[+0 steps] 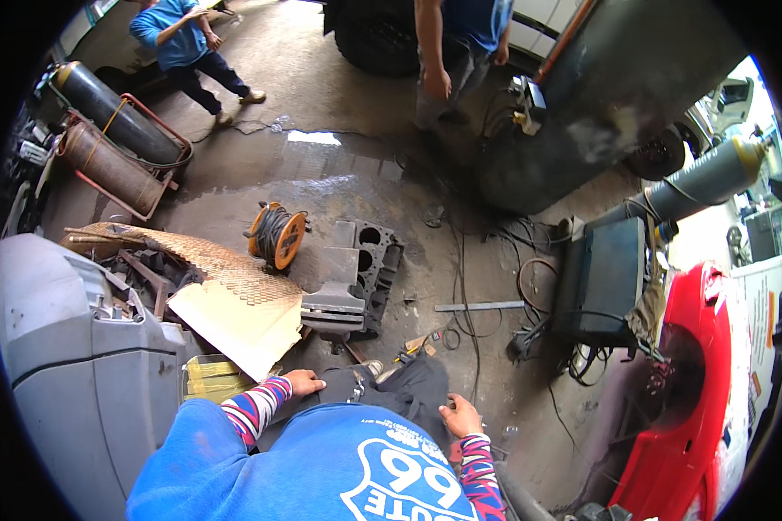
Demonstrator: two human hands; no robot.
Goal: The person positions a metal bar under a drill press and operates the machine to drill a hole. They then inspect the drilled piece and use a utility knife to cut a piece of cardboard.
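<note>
My left hand lies on my left thigh, fingers loosely extended and nothing in them. Beside my right thigh rests my right hand, thumb and fingers apart, holding nothing that I can see. Both forearms wear striped sleeves. In front of my knees stands a grey bench vise, its jaws toward me. Just past it, partly covered by it, is an engine block with round cylinder bores. A few small tools, one of them yellow, lie on the floor by my feet.
An orange cable reel stands beyond a cardboard sheet and metal mesh. A grey bumper is at left. Cables and a flat metal bar lie right, near a dark machine and red car panel. Two people stand ahead.
</note>
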